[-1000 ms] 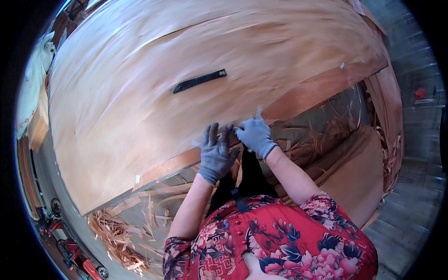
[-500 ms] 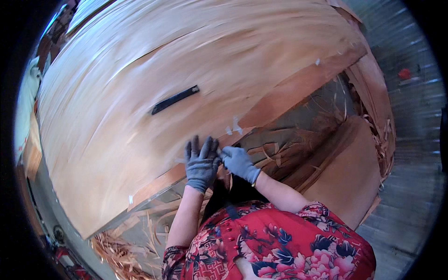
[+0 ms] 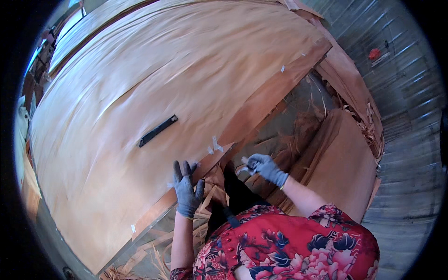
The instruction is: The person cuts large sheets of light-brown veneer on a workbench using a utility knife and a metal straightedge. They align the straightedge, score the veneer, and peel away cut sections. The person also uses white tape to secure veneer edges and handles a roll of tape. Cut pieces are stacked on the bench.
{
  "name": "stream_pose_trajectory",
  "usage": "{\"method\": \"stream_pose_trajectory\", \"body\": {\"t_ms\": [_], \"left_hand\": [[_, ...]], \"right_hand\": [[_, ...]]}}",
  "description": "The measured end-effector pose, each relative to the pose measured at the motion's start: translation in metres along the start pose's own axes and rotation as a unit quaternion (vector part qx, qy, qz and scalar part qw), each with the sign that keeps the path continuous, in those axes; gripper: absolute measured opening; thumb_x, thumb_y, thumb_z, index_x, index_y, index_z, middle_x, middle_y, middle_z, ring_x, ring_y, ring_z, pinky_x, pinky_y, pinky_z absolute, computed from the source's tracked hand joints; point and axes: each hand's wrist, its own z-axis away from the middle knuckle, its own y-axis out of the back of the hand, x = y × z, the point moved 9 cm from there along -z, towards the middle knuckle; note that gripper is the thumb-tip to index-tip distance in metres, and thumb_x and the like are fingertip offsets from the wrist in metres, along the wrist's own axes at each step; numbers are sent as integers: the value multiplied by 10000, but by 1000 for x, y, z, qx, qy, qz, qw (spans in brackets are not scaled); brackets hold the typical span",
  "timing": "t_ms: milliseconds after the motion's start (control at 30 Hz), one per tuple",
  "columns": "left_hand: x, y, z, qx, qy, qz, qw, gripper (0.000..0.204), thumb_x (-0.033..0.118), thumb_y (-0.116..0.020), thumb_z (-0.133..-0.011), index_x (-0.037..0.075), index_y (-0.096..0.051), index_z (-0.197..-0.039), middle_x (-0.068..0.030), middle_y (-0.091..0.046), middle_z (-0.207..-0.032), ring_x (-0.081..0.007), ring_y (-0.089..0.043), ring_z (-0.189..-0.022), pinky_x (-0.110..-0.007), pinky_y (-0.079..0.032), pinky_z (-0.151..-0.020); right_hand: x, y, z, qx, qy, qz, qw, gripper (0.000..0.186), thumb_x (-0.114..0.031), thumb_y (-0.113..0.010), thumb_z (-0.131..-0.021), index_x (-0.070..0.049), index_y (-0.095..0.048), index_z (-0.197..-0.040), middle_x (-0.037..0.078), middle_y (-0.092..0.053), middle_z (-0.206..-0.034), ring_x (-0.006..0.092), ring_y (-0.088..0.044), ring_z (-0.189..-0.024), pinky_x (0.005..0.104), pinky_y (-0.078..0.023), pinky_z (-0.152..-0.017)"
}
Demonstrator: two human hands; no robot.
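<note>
A large pale wood veneer sheet (image 3: 116,163) spreads in front of me, with a redder veneer strip (image 3: 266,100) along its near edge. My left hand (image 3: 187,193), in a grey glove, is open, its spread fingers resting at that edge. Small pieces of whitish tape (image 3: 216,145) are stuck on the edge close by. My right hand (image 3: 266,168), also gloved, is raised off the sheet to the right. Its fingers are closed on a small, whitish, translucent piece that looks like tape. A flat black bar (image 3: 159,130) lies on the veneer beyond my left hand.
Torn veneer scraps (image 3: 154,252) litter the floor below the sheet's near edge. Another veneer piece (image 3: 347,161) lies at the right, with shredded strips beside it. A red object (image 3: 374,54) is on the grey floor at the far right.
My right hand has moved away from my left, to the right, with a whitish piece now showing in its fingers. My left hand has shifted slightly left and down. The view has turned.
</note>
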Motion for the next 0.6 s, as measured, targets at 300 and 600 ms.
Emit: {"method": "stream_pose_trajectory", "body": {"t_ms": [300, 600], "left_hand": [[42, -39, -97, 22, -24, -57, 998, 864, 214, -682, -731, -6, -182, -1400, -186, -372, -1369, -413, -163, -1337, -472, -192, -1066], [60, -162, -223, -49, -35, -167, 984, 697, 299, -660, -708, 68, -395, -1310, -193, -408, -1289, -385, -312, -1247, -486, -249, -1045]], "right_hand": [[-90, 116, -91, 57, 87, 218, 970, 146, -135, -548, -888, -16, -623, -849, 27, -608, -699, 87, -541, -667, 234, -454, -624], [-111, 128, -177, 83, 106, 352, 926, 356, -381, -579, -839, -63, -618, -683, 138, -594, -608, 295, -591, -560, 368, -471, -549]]}}
